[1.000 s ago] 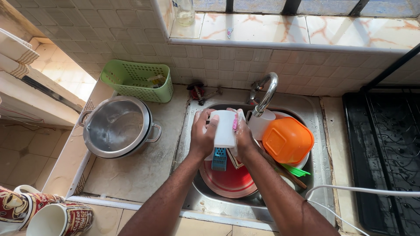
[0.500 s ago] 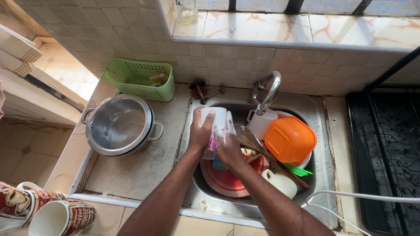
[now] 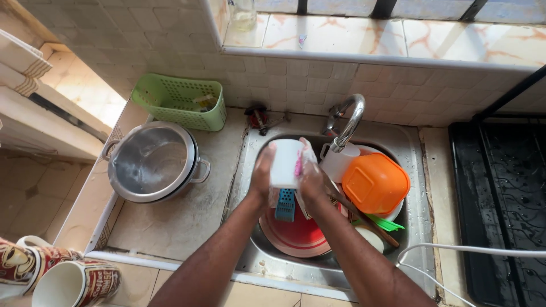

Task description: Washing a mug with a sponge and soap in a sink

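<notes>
Since half a second ago the hands have drawn slightly toward the middle of the sink, and the white cup (image 3: 286,163) now stands more squarely between them, just left of the tap (image 3: 348,120). The left hand (image 3: 263,176) clasps the cup's left side, its fingers curled round the wall; the right hand (image 3: 312,181) presses against the right side, grasping a soapy, pale scrubbing cloth (image 3: 304,165) against it. A blue mesh sponge (image 3: 285,203) hangs below the cup, above a red plate (image 3: 296,233) lying in the sink (image 3: 253,258). An orange bowl (image 3: 374,183) rests upturned to the right. On the bench (image 3: 170,222) to the left sit a steel pot (image 3: 152,161) and a green basket (image 3: 179,101).
</notes>
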